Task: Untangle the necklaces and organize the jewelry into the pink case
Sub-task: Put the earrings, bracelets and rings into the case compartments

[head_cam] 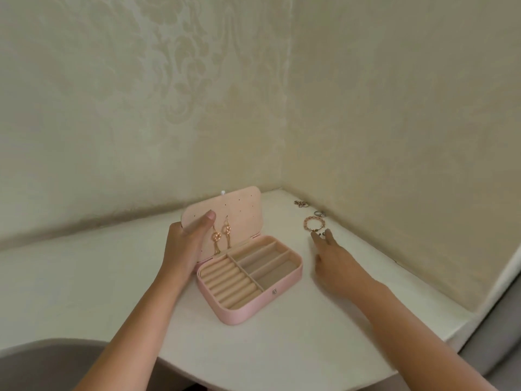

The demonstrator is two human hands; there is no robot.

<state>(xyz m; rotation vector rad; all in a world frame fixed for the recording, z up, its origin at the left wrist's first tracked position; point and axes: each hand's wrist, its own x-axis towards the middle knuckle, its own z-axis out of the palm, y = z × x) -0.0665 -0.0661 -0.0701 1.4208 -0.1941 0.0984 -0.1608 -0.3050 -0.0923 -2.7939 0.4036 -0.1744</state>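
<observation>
Two cream walls (141, 94) with a faint damask pattern meet in a corner just right of centre. The white table (112, 263) fits into that corner and fills the lower half of the frame.

The pink case (225, 314) sits open at centre on the table, its long axis running from lower left to upper right. Ring rolls fill its lower-left half and three long slots, all bare, fill its upper-right half.

My left hand (186, 241) grips the left edge of the raised lid (242, 210), thumb on the inner face and fingers behind it, propping it upright. My right hand (335, 263) lies open to the right of the case, fingers straight and pointing up the frame toward the loose pieces. It is plainly the nearer hand, since the left is occupied on the case's far side.

A pair of gold drop earrings (222, 234) hangs from the lid's holes beside my thumb. The beaded bracelet (315, 223) lies just beyond my right fingertips, up and right of the case; whether I touch it I cannot tell.

Past it, close to the right wall, are silver rings (320, 213) and, farthest toward the corner, a small chain tangle (300, 204) — the necklaces, I judge, not yet undone. Anything picked up there must travel down and left to reach the slots.
</observation>
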